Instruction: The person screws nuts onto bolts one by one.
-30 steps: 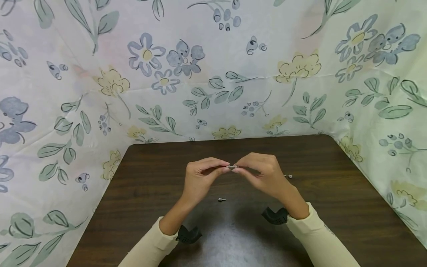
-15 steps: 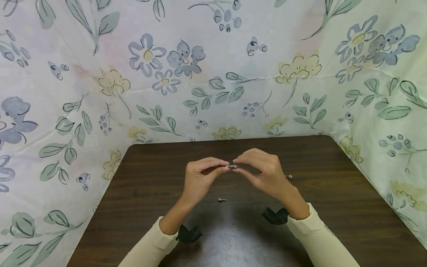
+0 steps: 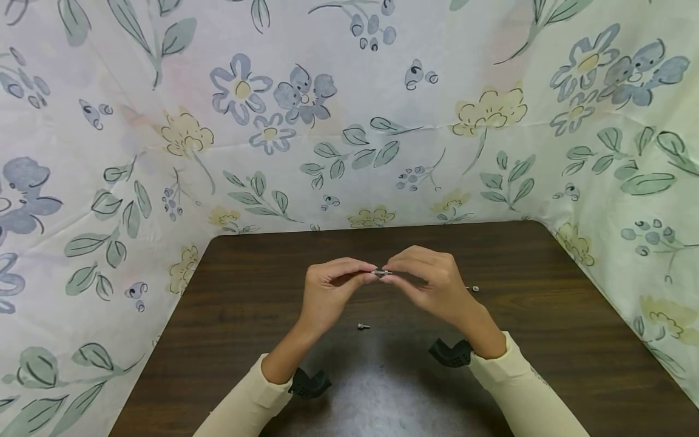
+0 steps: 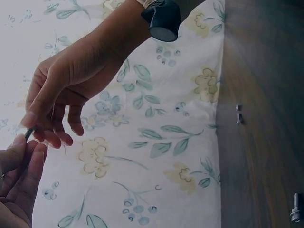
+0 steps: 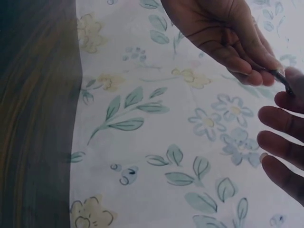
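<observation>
Above the middle of the table, the left hand [image 3: 327, 291] pinches one end of a thin metal bolt [image 3: 381, 272] between thumb and index finger. From the other side, the right hand [image 3: 428, 279] has its thumb and index fingertips at the opposite end. The bolt [image 5: 283, 81] spans the two sets of fingertips in the right wrist view, where the right hand's other fingers [image 5: 282, 121] spread apart. Fingertips cover both its ends. Below the hands lies another small bolt [image 3: 363, 327], with a wider ringed part at its left end.
More small metal hardware [image 3: 475, 289] lies on the dark wooden table [image 3: 246, 303], partly hidden behind the right wrist. A floral cloth [image 3: 349, 170] hangs behind the table and along its sides. Each wrist carries a black camera mount [image 3: 450, 353].
The right index finger lifted slightly from the bolt half a second ago and is back down on it now. The left hand and the bolt lying on the table have stayed put.
</observation>
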Demonstrator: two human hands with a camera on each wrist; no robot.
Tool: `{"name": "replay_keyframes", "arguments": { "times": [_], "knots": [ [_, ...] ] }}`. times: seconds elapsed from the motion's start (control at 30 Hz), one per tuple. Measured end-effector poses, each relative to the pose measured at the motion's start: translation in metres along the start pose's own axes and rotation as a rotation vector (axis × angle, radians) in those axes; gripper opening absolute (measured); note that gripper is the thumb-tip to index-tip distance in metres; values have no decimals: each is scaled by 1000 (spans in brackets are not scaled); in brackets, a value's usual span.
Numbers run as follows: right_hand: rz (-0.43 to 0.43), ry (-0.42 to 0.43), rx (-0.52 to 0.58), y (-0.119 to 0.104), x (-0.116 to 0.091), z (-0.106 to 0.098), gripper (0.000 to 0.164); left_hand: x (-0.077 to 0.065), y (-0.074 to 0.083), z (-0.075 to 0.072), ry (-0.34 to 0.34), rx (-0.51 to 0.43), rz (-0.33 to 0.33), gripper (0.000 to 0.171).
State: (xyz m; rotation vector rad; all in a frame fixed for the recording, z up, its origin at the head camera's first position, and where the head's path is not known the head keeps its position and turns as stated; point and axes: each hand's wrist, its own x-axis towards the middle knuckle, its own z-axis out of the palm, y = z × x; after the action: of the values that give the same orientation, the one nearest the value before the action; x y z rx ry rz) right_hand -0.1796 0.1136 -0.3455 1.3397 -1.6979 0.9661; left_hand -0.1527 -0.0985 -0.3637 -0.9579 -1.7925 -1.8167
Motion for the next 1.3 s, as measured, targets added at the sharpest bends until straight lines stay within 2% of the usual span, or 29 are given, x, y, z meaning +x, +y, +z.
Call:
{"name": "replay_keyframes", "arguments": {
  "times": [0.5,0.8,1.3],
  "knots": [
    [71,-34,-37,0,-2,-2,33,-1,0,0,3,25,-4,12],
    [6,-14,-5,1,0,-2,19,-1,1,0,0,-13,-5,15],
    [14,-7,17,1,-2,0,22,-1,2,1,-4,-8,-16,14]
  ]
}}
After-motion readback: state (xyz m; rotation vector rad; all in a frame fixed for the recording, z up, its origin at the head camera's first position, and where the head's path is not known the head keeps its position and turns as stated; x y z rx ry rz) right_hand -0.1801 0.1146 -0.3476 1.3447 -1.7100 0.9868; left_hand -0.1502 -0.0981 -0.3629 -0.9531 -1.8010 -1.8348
